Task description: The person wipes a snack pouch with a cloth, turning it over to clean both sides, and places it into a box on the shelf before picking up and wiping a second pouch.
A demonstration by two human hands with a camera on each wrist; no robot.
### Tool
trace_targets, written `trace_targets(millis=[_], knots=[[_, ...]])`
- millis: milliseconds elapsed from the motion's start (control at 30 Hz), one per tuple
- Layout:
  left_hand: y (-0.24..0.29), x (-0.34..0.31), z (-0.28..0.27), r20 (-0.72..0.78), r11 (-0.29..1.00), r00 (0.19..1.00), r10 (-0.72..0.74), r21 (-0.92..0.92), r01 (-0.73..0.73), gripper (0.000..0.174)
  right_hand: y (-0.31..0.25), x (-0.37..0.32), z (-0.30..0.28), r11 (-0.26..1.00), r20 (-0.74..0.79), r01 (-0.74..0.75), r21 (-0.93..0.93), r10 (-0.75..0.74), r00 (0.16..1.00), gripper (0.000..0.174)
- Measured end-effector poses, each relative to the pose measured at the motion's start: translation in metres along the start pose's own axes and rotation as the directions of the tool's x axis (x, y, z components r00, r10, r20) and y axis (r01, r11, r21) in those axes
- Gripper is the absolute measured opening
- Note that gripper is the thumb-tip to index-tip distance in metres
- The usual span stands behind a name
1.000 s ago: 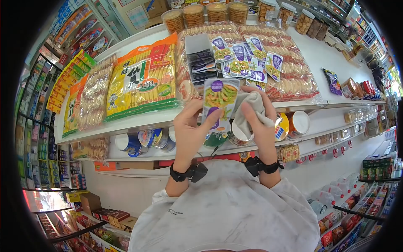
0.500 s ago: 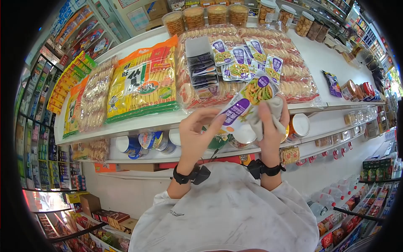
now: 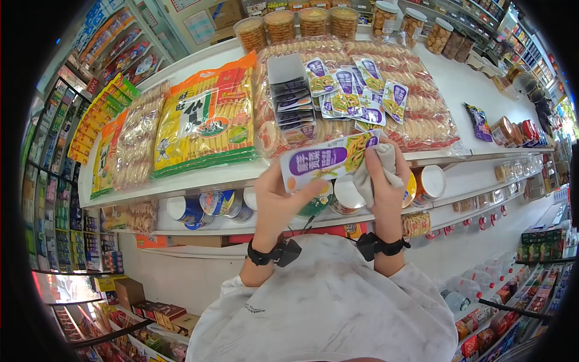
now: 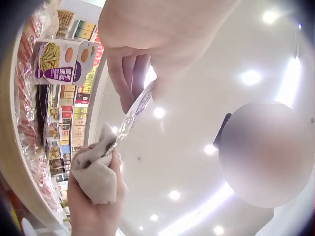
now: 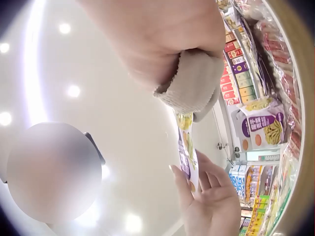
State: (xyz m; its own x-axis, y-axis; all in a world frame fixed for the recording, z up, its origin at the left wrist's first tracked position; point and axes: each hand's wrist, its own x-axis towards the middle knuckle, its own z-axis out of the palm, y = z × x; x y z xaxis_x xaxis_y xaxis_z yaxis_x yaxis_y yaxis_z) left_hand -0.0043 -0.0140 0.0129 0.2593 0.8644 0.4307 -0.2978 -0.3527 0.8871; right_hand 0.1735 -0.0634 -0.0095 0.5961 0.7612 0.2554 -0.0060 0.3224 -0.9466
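Note:
A white and purple food packet [image 3: 322, 160] with a picture of green strips on it is held nearly level in front of the shelf edge. My left hand [image 3: 274, 202] pinches its left end between thumb and fingers. At the other end, my right hand [image 3: 389, 202] grips a light grey cloth [image 3: 363, 181] folded against the packet. The left wrist view shows the packet edge-on, with the cloth [image 4: 98, 182] bunched at its far end. More such packets [image 3: 347, 96] lie in a loose pile beyond the hands, beside a grey box [image 3: 286, 69] of dark-backed packets.
Bagged round crackers [image 3: 422, 90] lie under the pile and box. A large yellow snack bag [image 3: 205, 114] is to the left. Tubs of biscuits [image 3: 312, 23] line the back. Below the white shelf edge [image 3: 199, 186] stand several cans and tubs [image 3: 431, 180].
The packet has turned from upright, through a slant, to nearly level. The right hand has moved right with the cloth and now holds the packet's picture end; the left hand stays at the other end.

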Motion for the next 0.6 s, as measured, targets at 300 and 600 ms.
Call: trace_targets(millis=[300,600], knots=[[-0.017,-0.003,-0.016,0.145,0.97,0.988,-0.062,0.242,0.025,0.029,-0.014,0.014,-0.012,0.954,-0.17,0.284,0.093,-0.266,0.949,0.048],[-0.015,-0.001,-0.005,0.043,0.993,0.995,-0.084,0.081,0.081,0.027,-0.004,-0.004,0.006,0.985,0.472,0.106,-0.136,-0.029,0.881,0.056]])
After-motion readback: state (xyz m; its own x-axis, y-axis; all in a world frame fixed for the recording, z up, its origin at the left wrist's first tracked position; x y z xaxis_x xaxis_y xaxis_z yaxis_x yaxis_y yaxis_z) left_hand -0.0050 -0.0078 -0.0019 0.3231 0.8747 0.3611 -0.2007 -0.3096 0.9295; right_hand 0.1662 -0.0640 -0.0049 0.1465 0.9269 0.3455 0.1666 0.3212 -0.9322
